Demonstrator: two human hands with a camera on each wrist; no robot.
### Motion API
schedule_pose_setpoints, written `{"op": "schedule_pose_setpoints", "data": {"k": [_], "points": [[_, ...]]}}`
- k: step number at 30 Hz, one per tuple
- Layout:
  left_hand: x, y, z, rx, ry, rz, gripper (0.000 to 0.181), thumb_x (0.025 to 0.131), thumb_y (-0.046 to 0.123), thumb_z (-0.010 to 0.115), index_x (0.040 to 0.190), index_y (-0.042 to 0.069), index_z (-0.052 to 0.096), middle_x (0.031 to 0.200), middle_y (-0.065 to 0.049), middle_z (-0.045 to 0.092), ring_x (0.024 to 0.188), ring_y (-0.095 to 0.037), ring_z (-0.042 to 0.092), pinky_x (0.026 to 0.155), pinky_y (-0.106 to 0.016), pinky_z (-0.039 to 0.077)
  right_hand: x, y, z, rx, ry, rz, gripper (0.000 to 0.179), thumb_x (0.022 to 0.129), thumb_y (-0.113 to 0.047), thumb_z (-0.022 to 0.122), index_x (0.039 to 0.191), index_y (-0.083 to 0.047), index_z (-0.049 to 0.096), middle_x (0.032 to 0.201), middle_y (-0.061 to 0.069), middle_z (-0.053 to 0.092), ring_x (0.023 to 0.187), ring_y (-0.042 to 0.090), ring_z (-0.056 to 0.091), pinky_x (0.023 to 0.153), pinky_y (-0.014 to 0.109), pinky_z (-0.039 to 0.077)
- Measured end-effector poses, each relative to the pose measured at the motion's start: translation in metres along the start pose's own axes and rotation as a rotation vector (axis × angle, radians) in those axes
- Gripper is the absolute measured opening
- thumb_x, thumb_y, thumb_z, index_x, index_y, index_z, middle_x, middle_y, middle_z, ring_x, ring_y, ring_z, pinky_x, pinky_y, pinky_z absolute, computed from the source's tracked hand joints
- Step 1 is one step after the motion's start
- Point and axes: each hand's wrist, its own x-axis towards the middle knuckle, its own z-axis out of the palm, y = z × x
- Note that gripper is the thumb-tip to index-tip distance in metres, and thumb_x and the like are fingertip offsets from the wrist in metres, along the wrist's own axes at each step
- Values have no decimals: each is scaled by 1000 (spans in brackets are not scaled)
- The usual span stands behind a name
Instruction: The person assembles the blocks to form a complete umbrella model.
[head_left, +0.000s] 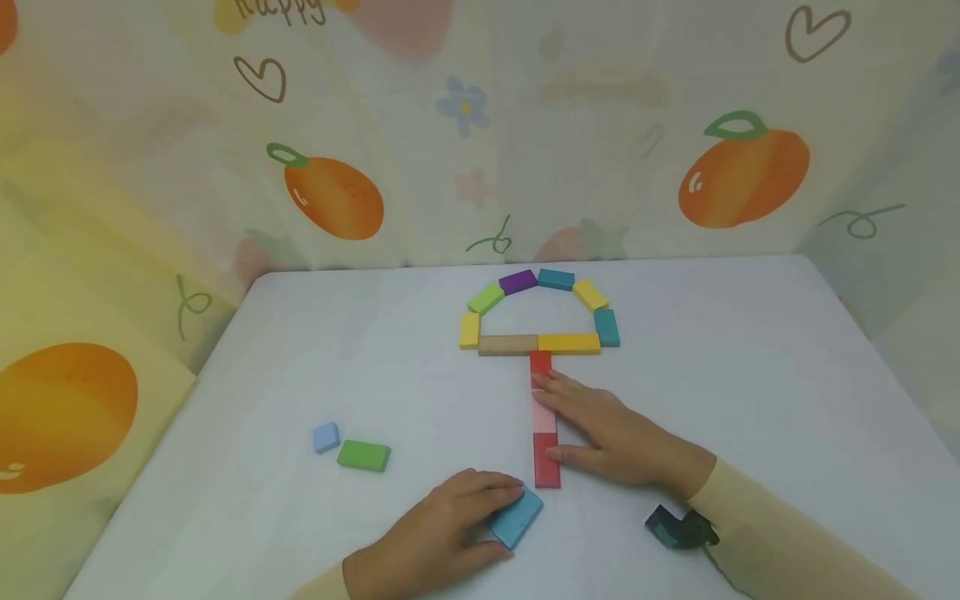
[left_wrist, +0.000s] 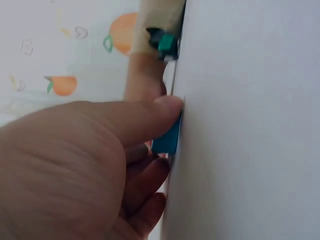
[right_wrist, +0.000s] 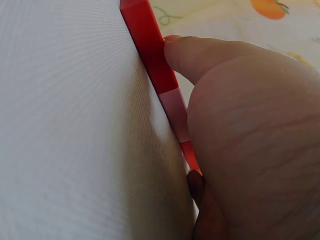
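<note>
My left hand [head_left: 442, 529] holds a light blue block [head_left: 517, 518] at the table's near side, thumb and fingertips on its edges. In the left wrist view the thumb [left_wrist: 170, 107] lies against that blue block [left_wrist: 166, 140]. Beside a straight column of flat blocks rests my right hand [head_left: 618, 429], fingers extended and touching it. The column runs from an upper red block [head_left: 540, 363] through a pink block [head_left: 544, 417] to a lower red block [head_left: 547, 462]. In the right wrist view the thumb tip [right_wrist: 172, 50] meets the side of the nearer red block [right_wrist: 150, 45].
Above the column, a tan block [head_left: 508, 345] and a long yellow block [head_left: 568, 343] form a bar under an arch of coloured blocks, including a purple block [head_left: 518, 282]. A green block [head_left: 363, 455] and a small blue block [head_left: 326, 437] lie at left on the white table [head_left: 225, 500].
</note>
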Motion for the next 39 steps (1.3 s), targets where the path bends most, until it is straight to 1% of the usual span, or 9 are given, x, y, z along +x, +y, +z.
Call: {"op": "schedule_pose_setpoints", "data": {"k": [2,5,10,13,16,17,21,31,39], "points": [[1,1,3,-11,13,-10,59,101,26,83,154,10,63,152,4,61,133,-13,58,109,-30,50,1,0,0,-4,0,1,87,102,-59,70,173,-23,35,179,-11,22,164,20,18,122,66,31],[3,5,7,-21,8,-42,60,101,27,83,155,12,62,153,5,61,131,-12,58,107,-29,52,1,1,0,-6,1,3,87,101,-59,70,173,-23,35,178,-10,22,164,20,18,122,67,30],[6,11,8,25,-10,-65,62,102,30,82,157,11,61,156,5,60,132,-12,59,109,-33,51,0,0,0,-4,4,2,87,101,-60,70,173,-24,35,178,-11,22,164,20,18,122,67,30],[7,12,9,47,-9,-55,63,102,32,81,157,11,60,156,5,59,125,-8,60,103,-26,52,0,0,0,-10,9,-5,86,102,-60,68,173,-23,36,178,-11,22,164,19,18,122,66,31],[7,13,11,65,4,-41,62,102,34,81,156,10,61,154,5,60,113,-3,58,92,-13,50,0,1,0,-13,9,-6,86,102,-61,68,173,-24,36,178,-11,22,163,19,19,122,66,31],[7,13,11,73,14,-35,62,102,34,82,155,10,62,154,4,61,111,-2,58,90,-12,49,0,1,0,-13,10,-5,85,102,-61,68,173,-24,36,178,-11,22,163,19,19,122,66,31],[8,15,12,96,36,-16,59,100,33,83,151,8,66,151,2,63,108,-2,59,87,-9,47,1,1,0,-7,9,1,86,102,-60,69,173,-24,36,178,-11,23,163,19,18,122,66,32],[7,14,16,123,97,43,55,97,30,87,144,6,71,143,-2,69,105,-3,62,87,-6,45,1,0,1,-6,8,1,85,102,-57,70,172,-23,37,178,-11,23,164,19,18,122,66,30],[8,15,15,120,104,46,54,97,30,88,143,7,72,143,-1,69,103,-2,60,86,-5,44,1,-1,1,-6,7,8,86,101,-57,70,172,-23,37,178,-11,23,164,20,18,122,67,31]]}}
